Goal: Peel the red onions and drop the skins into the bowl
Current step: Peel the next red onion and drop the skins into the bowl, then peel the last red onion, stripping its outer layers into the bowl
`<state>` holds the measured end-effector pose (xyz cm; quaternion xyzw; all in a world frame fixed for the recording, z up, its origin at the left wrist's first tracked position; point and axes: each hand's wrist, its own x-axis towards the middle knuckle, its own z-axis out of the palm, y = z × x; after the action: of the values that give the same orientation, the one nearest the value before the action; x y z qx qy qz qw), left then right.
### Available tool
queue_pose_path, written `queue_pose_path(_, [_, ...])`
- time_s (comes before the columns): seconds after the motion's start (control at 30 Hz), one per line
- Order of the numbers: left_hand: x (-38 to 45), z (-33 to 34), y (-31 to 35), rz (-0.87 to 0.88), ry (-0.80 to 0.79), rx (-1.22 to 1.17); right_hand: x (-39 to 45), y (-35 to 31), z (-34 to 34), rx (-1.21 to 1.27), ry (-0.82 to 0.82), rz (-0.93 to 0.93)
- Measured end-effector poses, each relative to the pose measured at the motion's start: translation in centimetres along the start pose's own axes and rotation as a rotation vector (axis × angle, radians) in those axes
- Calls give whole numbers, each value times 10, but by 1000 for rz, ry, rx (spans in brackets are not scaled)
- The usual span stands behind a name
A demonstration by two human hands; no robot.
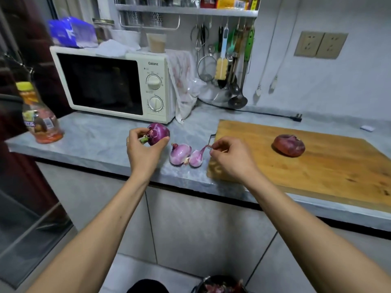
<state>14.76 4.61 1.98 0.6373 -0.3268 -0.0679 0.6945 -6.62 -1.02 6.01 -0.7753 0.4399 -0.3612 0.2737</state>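
My left hand (143, 148) grips a peeled purple onion (159, 133) above the grey counter, its root end by my thumb. My right hand (229, 157) pinches a thin strip of pink skin (204, 148) that trails from the pale onion pieces (186, 155) lying on the counter between my hands. An unpeeled red onion (288, 145) sits on the wooden cutting board (317, 170) to the right. A dark bowl (220, 285) holding skins shows at the bottom edge, down on the floor.
A cream microwave (114, 85) stands at the back left with a cloth hanging beside it. A bottle (39, 115) stands at the counter's left end. Utensils (224, 66) hang on the wall behind, and a black cable (264, 114) runs along the counter's back.
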Motion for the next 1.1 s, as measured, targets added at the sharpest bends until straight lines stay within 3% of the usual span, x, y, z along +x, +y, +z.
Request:
queue_pose_path(0.13, [11,17,-13,-126,-122,93,4,11,10,-41,-6,14])
queue_pose_path(0.33, [21,10,-9,-113,-318,217,1,8,26,-75,-78,-36])
queue_pose_path(0.53, [-6,-9,3,223,-213,256,-2,15,17,-38,-30,-21])
queue_pose_path(0.67, [-41,3,26,368,-376,141,-15,28,-15,-32,8,21])
queue_pose_path(0.77, [-62,33,43,344,-576,115,-24,43,-53,-36,73,42])
queue_pose_path(0.93, [-86,102,57,249,-760,112,-20,86,-116,-90,225,134])
queue_pose_path(1.1, [-113,157,57,147,-781,35,4,127,-142,-201,405,228])
